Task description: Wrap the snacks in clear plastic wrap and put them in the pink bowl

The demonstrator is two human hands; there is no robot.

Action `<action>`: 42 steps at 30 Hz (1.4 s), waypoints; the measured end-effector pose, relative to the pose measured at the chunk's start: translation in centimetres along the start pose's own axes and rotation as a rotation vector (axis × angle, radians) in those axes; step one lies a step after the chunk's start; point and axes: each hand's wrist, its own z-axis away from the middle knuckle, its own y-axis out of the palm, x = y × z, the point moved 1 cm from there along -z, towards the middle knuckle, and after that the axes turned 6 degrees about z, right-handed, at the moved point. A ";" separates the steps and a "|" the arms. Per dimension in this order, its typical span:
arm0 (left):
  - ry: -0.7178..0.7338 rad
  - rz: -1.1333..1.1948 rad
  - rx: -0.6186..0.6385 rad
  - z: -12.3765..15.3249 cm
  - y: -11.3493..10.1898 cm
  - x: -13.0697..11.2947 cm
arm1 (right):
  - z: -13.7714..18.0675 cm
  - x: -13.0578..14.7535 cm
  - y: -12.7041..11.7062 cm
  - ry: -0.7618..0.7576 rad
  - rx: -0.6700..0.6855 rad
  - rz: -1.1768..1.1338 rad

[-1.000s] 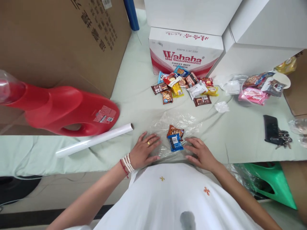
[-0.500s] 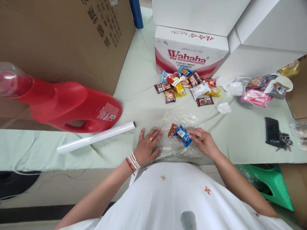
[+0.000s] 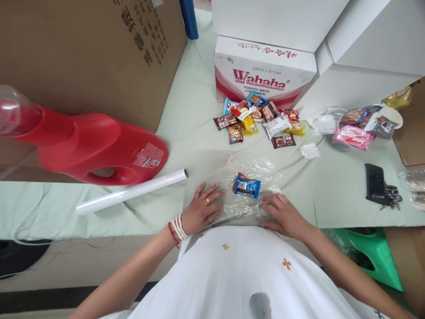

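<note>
A sheet of clear plastic film (image 3: 252, 170) lies spread on the pale green table cover (image 3: 186, 137). On it rests a blue snack packet (image 3: 247, 187) stacked over a brown cookie packet (image 3: 239, 178). My left hand (image 3: 202, 207), wearing a ring and bead bracelets, lies flat and open on the film's left near edge. My right hand (image 3: 283, 212) lies flat with fingers stretched on the film's right near edge, just right of the packets. Neither hand holds anything.
A pile of several snack packets (image 3: 259, 118) sits before a Wahaha box (image 3: 262, 73). A white film roll (image 3: 133, 191) and red jug (image 3: 89, 146) lie left. A phone with keys (image 3: 376, 181) and more wrapped snacks (image 3: 357, 128) are right. Cardboard box (image 3: 83, 53) back left.
My right hand let go of the blue packet, now lying across the brown one, and drew back to the film's near edge. My left hand stayed on the film.
</note>
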 end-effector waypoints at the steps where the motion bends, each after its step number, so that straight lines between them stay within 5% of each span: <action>1: -0.013 0.014 -0.035 -0.2 0.1 0.2 | 0.9 0.3 0.8 0.006 -0.021 0.020; 4: -0.062 0.082 -0.114 -1.3 -0.1 0.7 | 1.4 0.4 1.8 0.050 -0.153 -0.075; 8: -0.126 0.162 -0.254 -3.6 -1.0 0.9 | -1.4 -0.9 -1.2 0.143 -0.207 -0.296; 12: -0.148 0.216 -0.408 -5.5 -1.2 0.9 | -4.5 -3.3 -3.8 0.293 -0.066 -0.431; 18: -0.274 0.186 -0.440 -6.2 0.1 1.4 | -6.9 -6.5 -1.8 0.479 0.139 -0.308; 24: -0.328 0.171 -0.451 -6.2 0.4 0.8 | -8.8 -3.8 -3.0 0.242 -0.140 -0.003; 27: -0.389 0.116 -0.470 -6.3 0.5 0.6 | -9.8 -2.6 -2.7 0.083 -0.067 0.007; 33: -0.673 -0.121 -0.622 -6.4 1.2 1.1 | -11.5 -4.1 -0.6 0.210 0.036 0.079; 37: -0.630 -0.098 -0.663 -7.4 0.7 0.6 | -11.9 -2.8 -2.0 0.197 -0.088 0.114; 42: -0.647 -0.162 -0.586 -9.7 -0.9 -0.5 | -10.4 0.5 -1.7 0.040 0.039 0.048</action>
